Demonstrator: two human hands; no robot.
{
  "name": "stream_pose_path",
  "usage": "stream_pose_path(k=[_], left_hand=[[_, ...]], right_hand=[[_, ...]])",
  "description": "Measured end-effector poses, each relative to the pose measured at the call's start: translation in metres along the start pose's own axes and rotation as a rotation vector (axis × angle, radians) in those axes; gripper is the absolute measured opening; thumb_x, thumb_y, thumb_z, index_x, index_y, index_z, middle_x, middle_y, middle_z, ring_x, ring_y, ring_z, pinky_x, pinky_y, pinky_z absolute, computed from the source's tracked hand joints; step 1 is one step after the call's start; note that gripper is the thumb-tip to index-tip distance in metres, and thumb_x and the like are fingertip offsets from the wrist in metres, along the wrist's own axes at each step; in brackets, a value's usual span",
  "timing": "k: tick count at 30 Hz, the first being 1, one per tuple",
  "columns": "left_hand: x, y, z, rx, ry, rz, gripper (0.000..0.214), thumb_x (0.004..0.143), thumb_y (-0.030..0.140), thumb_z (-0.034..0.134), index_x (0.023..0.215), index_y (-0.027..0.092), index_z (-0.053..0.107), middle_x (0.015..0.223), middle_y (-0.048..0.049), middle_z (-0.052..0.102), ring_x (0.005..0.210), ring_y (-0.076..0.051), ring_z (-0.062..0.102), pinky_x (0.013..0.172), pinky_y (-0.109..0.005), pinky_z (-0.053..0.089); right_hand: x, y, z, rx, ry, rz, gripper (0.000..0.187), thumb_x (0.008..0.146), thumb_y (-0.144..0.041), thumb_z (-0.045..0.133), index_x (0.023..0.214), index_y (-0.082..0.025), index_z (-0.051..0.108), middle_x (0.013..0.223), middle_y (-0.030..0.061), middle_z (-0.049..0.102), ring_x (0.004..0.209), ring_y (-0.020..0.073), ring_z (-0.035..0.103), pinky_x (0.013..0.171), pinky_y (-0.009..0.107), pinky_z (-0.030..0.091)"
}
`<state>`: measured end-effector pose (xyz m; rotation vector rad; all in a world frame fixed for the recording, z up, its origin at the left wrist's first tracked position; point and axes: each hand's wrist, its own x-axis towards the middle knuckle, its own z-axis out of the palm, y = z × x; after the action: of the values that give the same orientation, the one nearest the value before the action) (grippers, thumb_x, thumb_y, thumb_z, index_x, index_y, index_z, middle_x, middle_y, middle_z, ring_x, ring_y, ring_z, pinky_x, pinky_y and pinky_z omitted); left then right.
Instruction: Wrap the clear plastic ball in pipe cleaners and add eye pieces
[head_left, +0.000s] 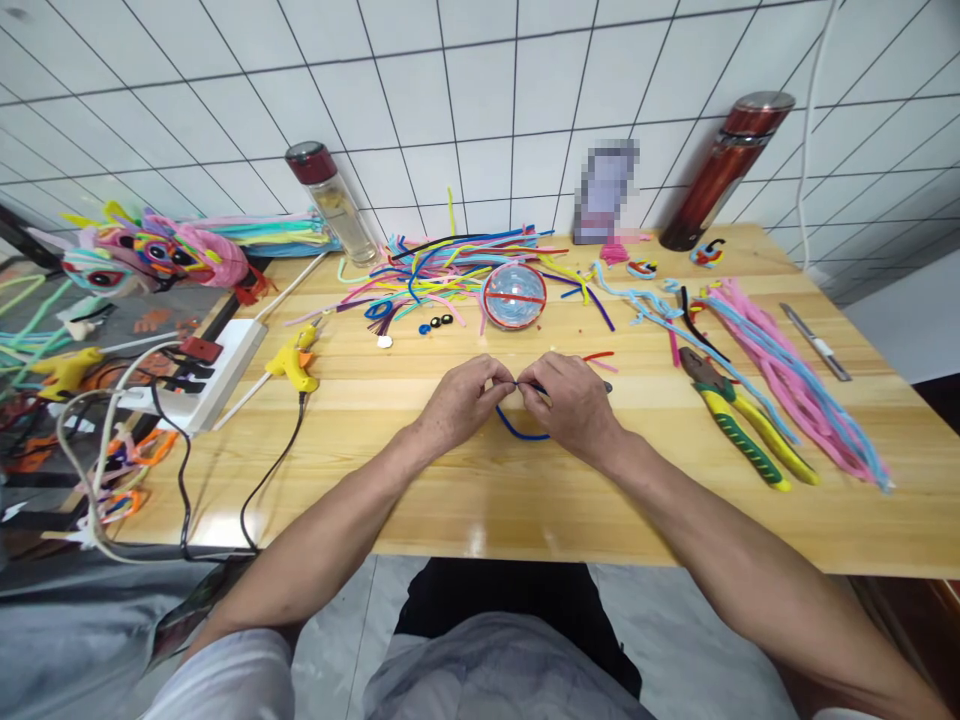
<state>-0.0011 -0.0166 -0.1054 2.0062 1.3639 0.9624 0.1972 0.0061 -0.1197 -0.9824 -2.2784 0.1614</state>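
Person sits at the table (pixel 480 505), both forearms reaching in. Left hand (pixel 459 402) and right hand (pixel 576 405) meet at table centre, fingertips pinched tight on the two ends of a blue stem (pixel 521 435). The stem hangs below the fingers as a U-shaped loop resting on the wood. Bend looks done; ends are brought together, but whether they are twisted shut can't be told, since the fingers hide the joint. Nothing else is attached to the loop yet. Right of the hands: pliers (pixel 739 420), just beside a pink-and-blue bundle (pixel 795 395). Left: glue gun (pixel 297 364), corded, near a power strip (pixel 219 372). Just past the hands sits a clear ball (pixel 514 296) with a red strip across it, then a mixed pile (pixel 450 262) of coloured stems. At the wall: bottle (pixel 334 205), red flask (pixel 724 168).
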Motion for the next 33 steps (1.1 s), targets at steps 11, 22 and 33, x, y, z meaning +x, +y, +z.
stream_pose_path(k=[11,22,33], left_hand=[[-0.006,0.007,0.02,-0.556,0.233,-0.302,0.032,0.081,0.048,0.076,0.08,0.018,0.067,0.063,0.0047,0.051,0.056,-0.009,0.038,0.054,-0.025,0.031],[0.0,0.004,0.02,-0.83,0.171,-0.397,0.047,0.078,0.063,0.076,0.086,0.018,0.068,0.065,0.0044,0.056,0.046,-0.006,0.033,0.045,-0.024,0.026],[0.002,0.001,-0.007,-0.058,-0.039,-0.074,0.007,0.085,0.022,0.072,0.078,0.02,0.074,0.068,0.0026,0.059,0.061,-0.012,0.045,0.064,-0.027,0.037]], right_hand=[[0.004,-0.011,-0.003,0.461,0.125,0.288,0.009,0.087,-0.024,0.064,0.078,-0.024,0.063,0.074,0.0001,0.067,0.069,0.017,0.061,0.069,0.032,0.05],[0.006,-0.01,-0.001,0.596,0.106,0.42,0.009,0.084,-0.03,0.065,0.077,-0.024,0.065,0.072,-0.0011,0.069,0.066,0.0161,0.06,0.067,0.031,0.05],[-0.001,-0.002,0.007,0.226,0.031,0.12,0.011,0.086,-0.018,0.062,0.077,-0.023,0.061,0.074,0.0018,0.066,0.069,0.0188,0.059,0.068,0.033,0.044]])
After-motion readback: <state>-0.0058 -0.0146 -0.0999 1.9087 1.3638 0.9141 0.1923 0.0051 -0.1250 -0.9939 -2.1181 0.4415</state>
